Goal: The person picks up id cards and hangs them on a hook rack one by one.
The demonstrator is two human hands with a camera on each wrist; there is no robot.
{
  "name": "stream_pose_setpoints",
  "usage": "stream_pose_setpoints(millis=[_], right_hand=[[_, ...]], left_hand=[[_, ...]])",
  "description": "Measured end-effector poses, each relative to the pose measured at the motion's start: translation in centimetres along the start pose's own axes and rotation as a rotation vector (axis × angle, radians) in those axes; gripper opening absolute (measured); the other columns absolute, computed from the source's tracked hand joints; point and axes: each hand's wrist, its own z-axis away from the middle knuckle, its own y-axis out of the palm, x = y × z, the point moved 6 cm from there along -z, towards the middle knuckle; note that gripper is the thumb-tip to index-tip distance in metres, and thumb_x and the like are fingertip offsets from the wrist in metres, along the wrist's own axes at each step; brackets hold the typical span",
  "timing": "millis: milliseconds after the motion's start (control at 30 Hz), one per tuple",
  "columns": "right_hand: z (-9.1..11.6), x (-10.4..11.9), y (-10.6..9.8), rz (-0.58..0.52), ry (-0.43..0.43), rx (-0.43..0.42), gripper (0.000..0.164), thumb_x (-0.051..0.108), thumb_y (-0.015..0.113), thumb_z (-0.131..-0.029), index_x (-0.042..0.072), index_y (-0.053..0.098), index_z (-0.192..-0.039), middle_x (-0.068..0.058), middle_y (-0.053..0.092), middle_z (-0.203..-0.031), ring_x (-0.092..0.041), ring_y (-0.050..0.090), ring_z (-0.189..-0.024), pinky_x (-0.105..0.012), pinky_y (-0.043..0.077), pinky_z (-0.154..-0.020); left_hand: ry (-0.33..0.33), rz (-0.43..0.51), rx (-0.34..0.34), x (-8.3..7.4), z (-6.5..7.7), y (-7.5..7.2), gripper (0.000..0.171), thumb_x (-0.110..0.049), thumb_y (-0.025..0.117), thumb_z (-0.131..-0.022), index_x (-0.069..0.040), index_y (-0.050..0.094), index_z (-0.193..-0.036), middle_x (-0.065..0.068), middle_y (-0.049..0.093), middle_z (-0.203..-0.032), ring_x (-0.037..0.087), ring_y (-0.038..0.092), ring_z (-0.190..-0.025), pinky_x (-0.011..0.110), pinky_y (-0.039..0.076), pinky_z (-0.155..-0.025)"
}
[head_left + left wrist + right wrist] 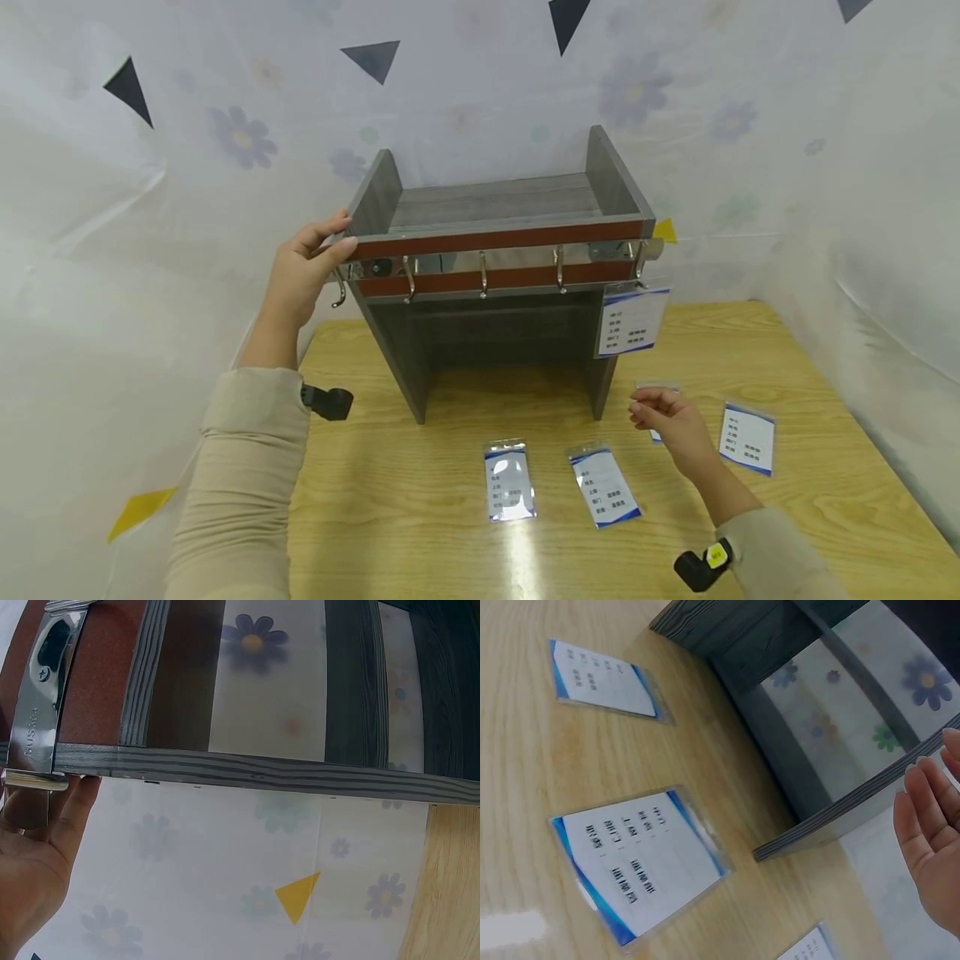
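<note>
Left hand [298, 271] grips rack edge [371, 190]; gap between right hand [675, 427], hanging badge [637, 319]

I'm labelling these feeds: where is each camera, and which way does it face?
Head: on the head, facing forward and down at the gray shelf and cards; left hand, right hand and both sleeves show.
Left wrist: worn there, facing the gray shelf's edge and hook rail; part of the left hand shows.
Right wrist: worn there, facing the table, cards and gray shelf; part of the right hand shows.
Shared: head and right wrist views both show cards on the table.
</note>
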Motion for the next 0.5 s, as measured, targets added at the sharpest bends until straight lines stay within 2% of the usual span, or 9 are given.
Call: stream_pose_setpoints(millis=[133,300,400,500], right_hand=[[0.0,-1.8,0.1,0.062,0.091,0.011,0.006,0.012,0.057,-0.084,0.010,0.058,-0.090,0.000,0.058,-0.078,-0.011,0.056,-0.069,-0.027,0.048,-0.065],[0.2,-4.2,0.2,0.175,0.206,0.018,0.029,0.019,0.056,-0.085,-0.005,0.051,-0.101,-0.010,0.057,-0.083,-0.019,0.056,-0.075,-0.033,0.048,-0.069],[0.4,-5.1,0.1,0.221,0.247,0.008,0.036,0.019,0.055,-0.086,-0.010,0.047,-0.106,-0.017,0.056,-0.087,-0.024,0.055,-0.078,-0.034,0.047,-0.070],[0.4,-5.7,0.0,0.238,0.256,-0.001,0.034,0.016,0.054,-0.086,-0.012,0.047,-0.106,-0.018,0.055,-0.087,-0.025,0.055,-0.078,-0.035,0.047,-0.070]], left_hand=[[0.001,-0.004,-0.002,0.0,0.0,-0.1,0.041,-0.016,0.061,-0.081,-0.002,0.051,-0.119,0.002,0.035,-0.135,0.024,0.034,-0.119,0.033,0.024,-0.098],[0.000,0.009,-0.001,0.0,-0.1,-0.1,0.042,-0.015,0.061,-0.081,-0.001,0.050,-0.119,0.002,0.034,-0.135,0.023,0.034,-0.120,0.033,0.024,-0.098],[-0.004,0.012,-0.002,0.0,-0.1,-0.1,0.042,-0.016,0.061,-0.081,-0.002,0.051,-0.119,0.002,0.035,-0.135,0.023,0.034,-0.119,0.033,0.025,-0.098],[-0.007,0.013,-0.004,0.0,-0.1,-0.1,0.041,-0.016,0.061,-0.081,-0.002,0.051,-0.119,0.001,0.035,-0.135,0.023,0.034,-0.119,0.034,0.024,-0.099]])
